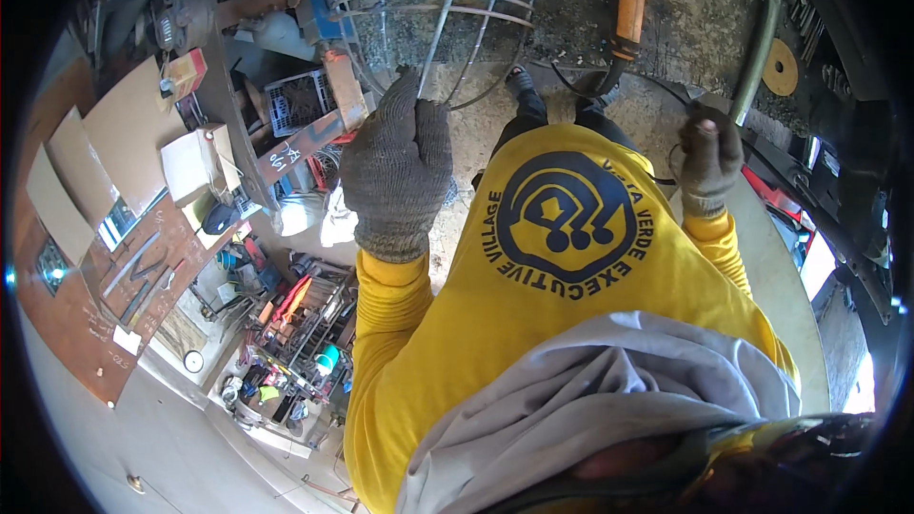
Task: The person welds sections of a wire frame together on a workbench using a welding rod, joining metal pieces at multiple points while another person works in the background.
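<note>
A dark knit glove covers my left hand (398, 171), whose back faces up. Its fingers are closed at the lower rim of a rounded metal wire frame (443, 38), made of thin bent rods; the fingertips bend out of sight. My right hand (709, 157) is gloved too, with bare fingertips showing. It is curled into a fist at the right of my body, and what it holds, if anything, is hidden. Beyond it, an orange power tool (631, 0) with a dark cord lies on the dark worktop (581, 29).
A metal pipe (759, 52) and a tan disc (781, 68) are at the far right. On the left stand a blue clamp-like tool (319, 9), a grey plastic crate (297, 103) and cardboard pieces (129, 128). A cluttered tool rack (300, 333) is at the lower left.
</note>
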### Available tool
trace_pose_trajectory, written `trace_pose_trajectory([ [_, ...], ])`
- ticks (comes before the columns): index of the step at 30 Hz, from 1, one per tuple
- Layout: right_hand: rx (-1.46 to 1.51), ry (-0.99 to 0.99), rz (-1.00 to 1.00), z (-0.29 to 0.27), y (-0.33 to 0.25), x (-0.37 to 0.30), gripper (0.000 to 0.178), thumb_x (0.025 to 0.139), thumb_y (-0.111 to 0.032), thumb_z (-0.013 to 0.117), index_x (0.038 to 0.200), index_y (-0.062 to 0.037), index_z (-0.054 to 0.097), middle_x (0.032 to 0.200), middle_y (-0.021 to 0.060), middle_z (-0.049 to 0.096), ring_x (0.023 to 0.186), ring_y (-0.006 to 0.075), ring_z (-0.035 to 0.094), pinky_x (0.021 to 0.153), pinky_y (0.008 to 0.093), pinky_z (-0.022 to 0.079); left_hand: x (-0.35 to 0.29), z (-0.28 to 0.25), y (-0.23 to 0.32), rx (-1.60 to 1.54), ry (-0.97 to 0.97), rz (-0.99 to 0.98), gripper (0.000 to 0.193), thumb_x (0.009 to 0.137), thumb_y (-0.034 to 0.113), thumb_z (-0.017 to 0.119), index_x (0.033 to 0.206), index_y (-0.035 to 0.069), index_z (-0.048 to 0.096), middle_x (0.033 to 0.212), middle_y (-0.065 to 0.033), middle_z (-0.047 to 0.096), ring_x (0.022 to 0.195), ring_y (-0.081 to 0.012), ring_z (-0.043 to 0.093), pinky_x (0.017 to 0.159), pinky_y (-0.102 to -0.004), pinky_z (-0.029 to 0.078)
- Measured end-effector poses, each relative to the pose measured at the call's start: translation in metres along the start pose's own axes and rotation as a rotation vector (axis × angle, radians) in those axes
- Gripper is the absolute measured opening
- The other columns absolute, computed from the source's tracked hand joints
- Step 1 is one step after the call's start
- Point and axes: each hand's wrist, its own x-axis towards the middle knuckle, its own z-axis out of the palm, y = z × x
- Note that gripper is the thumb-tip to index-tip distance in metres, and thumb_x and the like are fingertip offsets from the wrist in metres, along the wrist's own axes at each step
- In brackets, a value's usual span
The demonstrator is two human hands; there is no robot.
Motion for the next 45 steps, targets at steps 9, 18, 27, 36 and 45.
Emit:
trace_pose_trajectory([
  [9,0.011,0.858,-0.209,-0.094,0.022,0.002,0.036,0.097,-0.033,0.064,0.114,-0.0011,0.06,0.095,0.0077,0.063,0.082,0.0153,0.06,0.072,0.0295,0.051,-0.002,-0.002,0.002,0.052,0.016,0.045,0.031,0.09,0.02,0.069,0.12,0.014,0.07,0.088,-0.0115,0.075,0.071,-0.0264,0.073,0.061,-0.0369,0.058],
  [18,0.015,1.172,-0.107,-0.146,-0.013,0.007,0.067,0.093,-0.035,0.073,0.136,0.0065,0.042,0.12,0.0178,0.066,0.105,0.0261,0.065,0.086,0.0349,0.055,-0.002,-0.009,0.003,0.098,-0.089,0.013,0.034,0.092,0.024,0.066,0.125,0.013,0.068,0.085,-0.015,0.073,0.072,-0.0287,0.073,0.062,-0.0391,0.057],
  [27,-0.805,1.222,-0.273,-0.205,0.051,0.032,0.038,0.09,-0.041,0.074,0.105,-0.0061,0.069,0.099,0.0133,0.069,0.093,0.0285,0.064,0.086,0.0398,0.049,-0.004,0.005,0.0,-0.168,-0.105,-0.032,0.037,0.097,0.027,0.062,0.125,0.004,0.066,0.111,-0.0208,0.072,0.094,-0.037,0.071,0.081,-0.0413,0.057],
  [36,-0.7,1.25,-0.285,-0.182,-0.006,0.028,0.044,0.088,-0.04,0.073,0.112,-0.0038,0.065,0.112,0.0245,0.068,0.103,0.042,0.064,0.09,0.0463,0.05,-0.002,0.012,-0.018,-0.193,-0.057,0.093,0.039,0.098,0.026,0.059,0.125,-0.002,0.065,0.113,-0.0235,0.07,0.102,-0.0376,0.069,0.087,-0.04,0.055],
  [45,-0.489,0.699,-0.867,-0.204,-0.035,0.018,0.029,0.091,-0.012,0.066,0.118,-0.0014,0.062,0.092,0.0141,0.068,0.074,0.0213,0.066,0.066,0.0336,0.058,0.014,0.008,0.003,0.035,-0.007,0.14,0.03,0.095,0.026,0.059,0.114,0.005,0.07,0.102,-0.0186,0.073,0.087,-0.0363,0.072,0.078,-0.0432,0.058],
])
